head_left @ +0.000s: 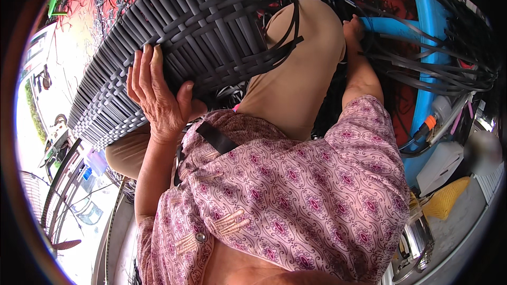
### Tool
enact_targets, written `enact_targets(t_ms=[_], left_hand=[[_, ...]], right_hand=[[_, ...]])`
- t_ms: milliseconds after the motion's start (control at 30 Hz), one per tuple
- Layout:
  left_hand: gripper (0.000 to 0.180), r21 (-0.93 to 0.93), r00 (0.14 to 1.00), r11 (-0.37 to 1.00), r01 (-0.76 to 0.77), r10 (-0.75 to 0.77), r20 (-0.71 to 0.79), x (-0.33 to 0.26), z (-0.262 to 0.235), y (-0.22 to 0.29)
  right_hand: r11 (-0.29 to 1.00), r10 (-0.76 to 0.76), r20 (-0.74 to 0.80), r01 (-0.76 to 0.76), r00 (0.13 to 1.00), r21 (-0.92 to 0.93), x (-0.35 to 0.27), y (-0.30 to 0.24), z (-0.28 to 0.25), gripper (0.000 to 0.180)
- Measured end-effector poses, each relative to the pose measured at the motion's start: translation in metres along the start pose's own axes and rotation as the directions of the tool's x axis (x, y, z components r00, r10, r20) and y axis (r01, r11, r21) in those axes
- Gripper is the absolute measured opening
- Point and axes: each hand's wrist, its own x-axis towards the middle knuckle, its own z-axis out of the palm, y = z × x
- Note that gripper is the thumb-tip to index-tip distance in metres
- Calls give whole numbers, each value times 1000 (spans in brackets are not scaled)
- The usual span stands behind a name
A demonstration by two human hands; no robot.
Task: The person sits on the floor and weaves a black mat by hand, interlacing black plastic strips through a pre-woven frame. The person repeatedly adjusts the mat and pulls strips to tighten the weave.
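Behind the bare left hand (161,97), toward the body, is a loose pink fabric shirt (311,195) printed with magenta medallions and dark scrolls, with beige stitched motifs (232,224) and a small round button (200,237). Just left of the bare right hand (353,30), plain tan fabric trousers (301,68) cover the knee.

The black woven panel (195,37) slants up from lower left to upper right, partly over the left leg (125,154). Loose strips (289,44) trail from its right end, perhaps still unwoven.
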Motion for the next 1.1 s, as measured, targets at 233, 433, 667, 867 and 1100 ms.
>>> enact_targets(t_ms=[233, 433, 667, 867, 1100], left_hand=[[82, -10, 1000, 1000, 8, -8, 22, -1, 0, -1], [81, -19, 1000, 1000, 4, -4, 15, 2, -2, 0], [79, -8, 1000, 1000, 25, -25, 13, -3, -3, 1], [76, -53, 999, 998, -32, 32, -13, 3, 4, -16], [94, -117, 1000, 993, -13, 14, 8, -5, -2, -12]], right_hand=[[983, -152, -131, 164, 980, 84, -18, 1, -16, 28], [965, -238, -172, 253, 956, 70, -17, 7, -17, 33], [861, -497, -80, 502, 864, 81, -42, -5, -25, 30], [881, -294, 6, 269, 956, 389, 11, 65, 85, 35], [885, -332, -188, 374, 924, 276, -53, 5, -42, 32]])
